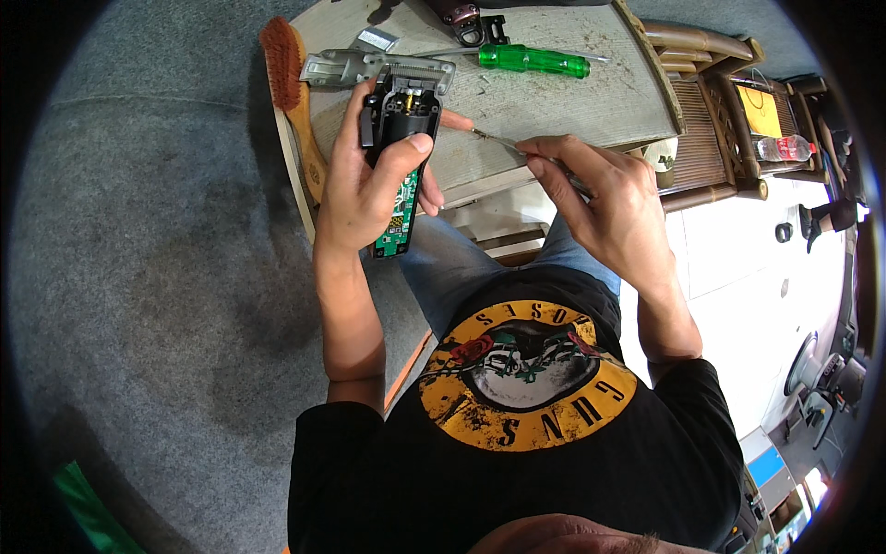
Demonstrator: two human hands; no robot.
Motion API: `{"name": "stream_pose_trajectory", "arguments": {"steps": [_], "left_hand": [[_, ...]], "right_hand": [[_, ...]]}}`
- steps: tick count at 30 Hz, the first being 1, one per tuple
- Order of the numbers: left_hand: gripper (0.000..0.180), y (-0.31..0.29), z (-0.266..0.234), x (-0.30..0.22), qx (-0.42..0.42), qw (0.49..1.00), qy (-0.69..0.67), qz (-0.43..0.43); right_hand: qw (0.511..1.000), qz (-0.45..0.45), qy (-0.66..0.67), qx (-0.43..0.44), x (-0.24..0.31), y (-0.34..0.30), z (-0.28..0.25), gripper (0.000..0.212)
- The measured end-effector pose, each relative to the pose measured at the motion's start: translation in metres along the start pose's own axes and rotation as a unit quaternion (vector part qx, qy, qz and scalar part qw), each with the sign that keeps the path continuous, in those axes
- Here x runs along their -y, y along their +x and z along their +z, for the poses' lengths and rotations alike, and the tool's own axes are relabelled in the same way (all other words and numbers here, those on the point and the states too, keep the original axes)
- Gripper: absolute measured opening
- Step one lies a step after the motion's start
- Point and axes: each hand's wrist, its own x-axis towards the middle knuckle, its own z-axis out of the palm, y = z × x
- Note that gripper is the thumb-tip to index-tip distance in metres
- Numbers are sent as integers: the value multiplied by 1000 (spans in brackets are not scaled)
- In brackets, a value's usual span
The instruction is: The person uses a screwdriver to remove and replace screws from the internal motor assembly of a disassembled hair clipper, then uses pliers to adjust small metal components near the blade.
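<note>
My left hand [374, 185] is wrapped round an opened hair clipper [406, 115], thumb across its front. The clipper's black body lacks its cover, baring a round motor and a green circuit board [397, 217]; its toothed blade points away from me. In my right hand [600, 189] a thin metal tool [503, 142] is pinched between thumb and fingers. Its tip is close to my left fingertip beside the clipper; I cannot tell whether they touch. The tool's other end is partly hidden by my hand, and its exact kind is unclear.
On the pale table [591, 115] lie a green-handled screwdriver [533, 61], a smoky translucent plastic housing [341, 69] and a dark strap with a metal buckle [461, 18]. A wooden brush [284, 69] rests along the left edge. Bamboo furniture [701, 129] holding a bottle [784, 149] stands right.
</note>
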Motion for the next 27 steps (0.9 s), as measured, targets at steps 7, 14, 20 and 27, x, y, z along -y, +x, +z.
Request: {"name": "stream_pose_trajectory", "arguments": {"steps": [7, 14, 20, 27], "left_hand": [[36, 1, 1, -2, -24, 1000, -5, 3], [32, -2, 3, -5, -55, 998, -12, -2], [30, -2, 5, -4, -70, 997, -24, -25], [34, -6, 9, -6, -101, 995, -14, -21]], "right_hand": [[999, 4, 32, -12, -1, 0, 0, 12], [995, -2, 89, -49, 14, 10, -4, 13], [993, -92, 11, -77, 22, 23, -3, 15], [990, -118, -46, -69, 30, 28, -4, 15]]}}
